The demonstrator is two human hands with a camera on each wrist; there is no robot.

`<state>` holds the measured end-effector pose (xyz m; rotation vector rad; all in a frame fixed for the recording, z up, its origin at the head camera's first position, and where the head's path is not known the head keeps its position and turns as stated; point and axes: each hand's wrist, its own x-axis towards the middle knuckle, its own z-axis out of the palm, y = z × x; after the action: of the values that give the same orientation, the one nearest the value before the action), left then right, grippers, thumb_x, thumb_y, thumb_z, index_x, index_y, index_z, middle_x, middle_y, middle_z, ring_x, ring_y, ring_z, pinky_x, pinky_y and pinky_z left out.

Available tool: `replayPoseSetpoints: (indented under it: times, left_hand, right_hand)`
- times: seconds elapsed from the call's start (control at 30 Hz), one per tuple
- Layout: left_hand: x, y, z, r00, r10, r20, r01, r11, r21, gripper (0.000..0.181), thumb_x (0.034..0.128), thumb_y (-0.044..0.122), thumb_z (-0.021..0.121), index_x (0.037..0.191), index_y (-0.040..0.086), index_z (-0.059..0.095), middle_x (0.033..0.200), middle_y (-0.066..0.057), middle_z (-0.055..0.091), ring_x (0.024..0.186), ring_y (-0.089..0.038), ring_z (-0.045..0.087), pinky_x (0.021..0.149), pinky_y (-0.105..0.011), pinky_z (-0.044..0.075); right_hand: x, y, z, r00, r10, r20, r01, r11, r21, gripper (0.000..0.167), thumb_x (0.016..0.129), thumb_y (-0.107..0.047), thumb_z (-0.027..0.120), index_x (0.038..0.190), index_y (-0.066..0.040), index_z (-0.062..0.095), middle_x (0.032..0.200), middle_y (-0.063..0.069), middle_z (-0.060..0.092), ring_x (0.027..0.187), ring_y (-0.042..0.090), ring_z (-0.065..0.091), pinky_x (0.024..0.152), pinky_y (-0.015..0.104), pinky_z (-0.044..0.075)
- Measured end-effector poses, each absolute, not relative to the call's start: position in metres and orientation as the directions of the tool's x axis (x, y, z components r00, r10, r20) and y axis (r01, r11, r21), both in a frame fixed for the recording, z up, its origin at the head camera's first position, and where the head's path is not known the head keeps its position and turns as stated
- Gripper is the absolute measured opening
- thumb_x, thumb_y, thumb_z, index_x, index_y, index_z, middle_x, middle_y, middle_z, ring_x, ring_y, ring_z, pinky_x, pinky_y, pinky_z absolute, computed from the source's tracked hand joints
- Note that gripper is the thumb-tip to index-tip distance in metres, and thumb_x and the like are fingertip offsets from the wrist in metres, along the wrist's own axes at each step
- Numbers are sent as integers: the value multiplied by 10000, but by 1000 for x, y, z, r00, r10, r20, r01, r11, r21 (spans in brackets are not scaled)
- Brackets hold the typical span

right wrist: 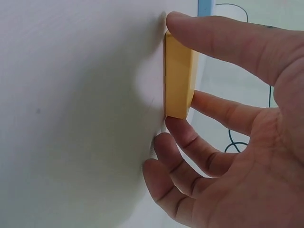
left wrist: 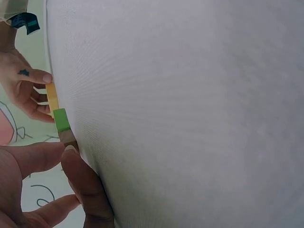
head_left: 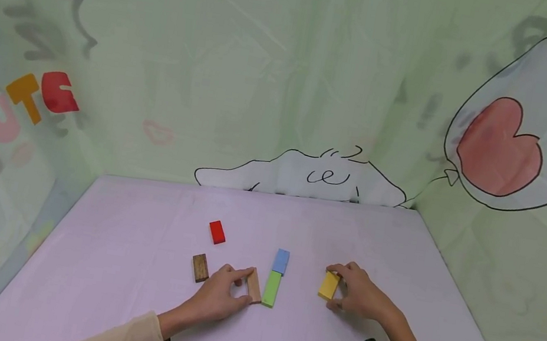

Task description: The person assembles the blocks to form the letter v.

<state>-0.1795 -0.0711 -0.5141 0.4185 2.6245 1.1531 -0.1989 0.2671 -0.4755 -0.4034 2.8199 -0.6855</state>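
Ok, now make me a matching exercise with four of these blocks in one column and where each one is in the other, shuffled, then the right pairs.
1. Red block
2. Blue block
3. Yellow block
4. Light wooden block

A. Held by the right hand
B. Just beyond the dark brown block
C. Held by the left hand
D. End to end with the green block

Pairs: 1-B, 2-D, 3-A, 4-C
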Motion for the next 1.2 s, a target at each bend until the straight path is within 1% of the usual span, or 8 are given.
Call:
replayPoseSetpoints:
  times: [0.17,0.37,0.6,0.87,1.2]
  left_hand:
    - [-179,-72,-514,-928,356,-109,159,644,748,644,932,266,780,1535,165,577,1066,-50,560,836,-158,458,651,-245,377]
    - [-179,-72,-515,-929,356,-105,161,640,751,645,929,267,780,1534,168,578,1059,-49,560,830,-157,455,640,-243,373]
    - [-178,-70,-517,-928,360,-98,168,639,751,649,925,267,780,1533,163,579,1056,-37,558,814,-146,443,634,-239,364]
    - [-178,-72,-513,-927,361,-103,167,644,747,643,937,276,760,1538,148,571,1070,-52,563,820,-152,446,641,-240,368]
    - [-179,-72,-513,-929,356,-98,170,650,741,635,939,268,755,1536,150,574,1060,-48,561,804,-143,435,635,-236,362]
  right_hand:
    - [-199,269,-478,-942,-302,-145,-200,854,-481,731,761,-141,944,1404,-23,616,1202,163,607,1062,278,590,906,484,557]
    - [-200,270,-482,-942,-303,-142,-205,859,-469,731,768,-165,944,1410,-45,615,1209,153,603,1076,274,586,923,494,551]
    - [-197,271,-482,-945,-298,-137,-204,860,-467,718,772,-161,940,1403,-36,621,1221,181,604,1087,296,599,918,508,565]
    - [-196,270,-480,-946,-303,-119,-216,858,-466,697,778,-161,935,1392,-43,628,1212,176,606,1083,296,599,909,508,558]
    - [-200,268,-479,-948,-304,-97,-231,863,-449,673,773,-133,934,1365,-16,636,1155,160,612,1022,264,605,885,481,560]
